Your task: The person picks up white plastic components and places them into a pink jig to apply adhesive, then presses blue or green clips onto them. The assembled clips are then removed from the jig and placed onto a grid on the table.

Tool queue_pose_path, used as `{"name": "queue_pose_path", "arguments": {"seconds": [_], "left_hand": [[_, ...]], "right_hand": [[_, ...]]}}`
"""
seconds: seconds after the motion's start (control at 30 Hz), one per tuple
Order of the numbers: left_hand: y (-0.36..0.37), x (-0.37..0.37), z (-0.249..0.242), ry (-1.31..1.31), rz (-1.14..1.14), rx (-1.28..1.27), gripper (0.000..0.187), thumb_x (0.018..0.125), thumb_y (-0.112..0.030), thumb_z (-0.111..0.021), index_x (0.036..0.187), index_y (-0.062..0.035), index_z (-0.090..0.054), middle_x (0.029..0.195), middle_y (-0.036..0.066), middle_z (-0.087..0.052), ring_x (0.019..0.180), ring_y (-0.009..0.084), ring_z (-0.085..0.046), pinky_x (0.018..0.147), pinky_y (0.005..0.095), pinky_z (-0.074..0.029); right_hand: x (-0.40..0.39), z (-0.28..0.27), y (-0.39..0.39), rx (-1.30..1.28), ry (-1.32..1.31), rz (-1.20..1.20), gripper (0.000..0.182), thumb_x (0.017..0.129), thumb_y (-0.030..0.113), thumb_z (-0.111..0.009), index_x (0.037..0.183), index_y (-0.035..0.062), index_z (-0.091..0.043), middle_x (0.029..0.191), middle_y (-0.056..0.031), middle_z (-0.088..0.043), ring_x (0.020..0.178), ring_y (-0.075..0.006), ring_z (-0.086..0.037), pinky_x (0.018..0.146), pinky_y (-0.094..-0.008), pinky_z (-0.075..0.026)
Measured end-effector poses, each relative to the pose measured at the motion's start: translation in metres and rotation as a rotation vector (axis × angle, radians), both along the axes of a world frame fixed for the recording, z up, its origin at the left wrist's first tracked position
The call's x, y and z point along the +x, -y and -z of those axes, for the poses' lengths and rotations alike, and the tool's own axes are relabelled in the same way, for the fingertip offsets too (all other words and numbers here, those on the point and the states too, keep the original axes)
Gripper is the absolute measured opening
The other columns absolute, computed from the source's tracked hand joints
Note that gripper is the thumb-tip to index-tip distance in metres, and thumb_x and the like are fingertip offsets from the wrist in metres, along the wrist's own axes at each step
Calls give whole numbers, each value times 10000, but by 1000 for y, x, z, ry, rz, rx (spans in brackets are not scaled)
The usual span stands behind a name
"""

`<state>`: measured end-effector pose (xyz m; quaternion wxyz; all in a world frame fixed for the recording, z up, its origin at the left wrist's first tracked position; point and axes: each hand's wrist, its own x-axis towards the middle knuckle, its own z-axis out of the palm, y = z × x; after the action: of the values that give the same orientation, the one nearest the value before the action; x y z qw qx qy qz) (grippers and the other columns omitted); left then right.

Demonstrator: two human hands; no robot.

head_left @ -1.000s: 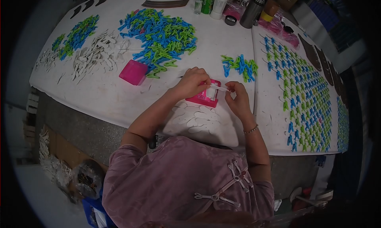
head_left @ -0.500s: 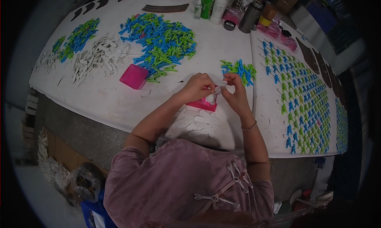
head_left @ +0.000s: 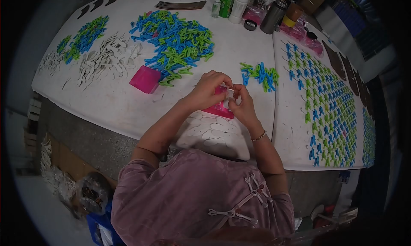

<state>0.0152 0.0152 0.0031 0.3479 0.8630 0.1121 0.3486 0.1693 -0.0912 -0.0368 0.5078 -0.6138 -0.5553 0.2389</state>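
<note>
Above a pink box [head_left: 217, 110] on the table, my left hand [head_left: 209, 91] and my right hand [head_left: 244, 105] meet, fingertips almost together. Both pinch a small thin white piece [head_left: 227, 89], partly covered by the fingers. Some white shows inside the box, below my right fingers. Against the table's front edge, close to my body, lies a spread of flat white leaf-shaped pieces [head_left: 209, 132]. Beyond my right hand sits a small heap of blue and green plastic clips [head_left: 262, 77].
A larger clip heap [head_left: 177, 42] lies left of centre, with a pink block-shaped container [head_left: 145, 79] beside it. Thin white strips [head_left: 102, 59] are piled further left. Rows of clips [head_left: 329, 109] cover the right side. Bottles [head_left: 238, 6] and a dark flask [head_left: 273, 17] stand at the back.
My right hand has moved left, closing in on my left hand, and the white piece now lies between both sets of fingertips. The hands at the far edge have left the view.
</note>
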Motion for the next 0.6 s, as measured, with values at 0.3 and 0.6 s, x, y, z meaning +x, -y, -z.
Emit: {"name": "queue_pose_path", "arguments": {"seconds": [0.3, 0.6], "left_hand": [[-2, -10, 18, -117, -56, -38, 245, 744, -75, -659, 980, -80, -594, 924, 43, -606, 931, 228, -517, 830, 343, -414], [-1, 7, 48, -101, -32, -154, 225, 729, -116, -664, 939, -111, -585, 864, 25, -639, 896, 227, -520, 852, 367, -385]], "right_hand": [[10, 0, 6, -15, 273, 24, 304, 718, 9, -611, 1019, 10, -563, 843, -121, -583, 793, -266, -553, 708, -379, -454], [24, 2, 19, 49, 329, 75, 238, 705, 9, -601, 942, 17, -591, 784, -121, -583, 742, -276, -551, 672, -383, -452]]}}
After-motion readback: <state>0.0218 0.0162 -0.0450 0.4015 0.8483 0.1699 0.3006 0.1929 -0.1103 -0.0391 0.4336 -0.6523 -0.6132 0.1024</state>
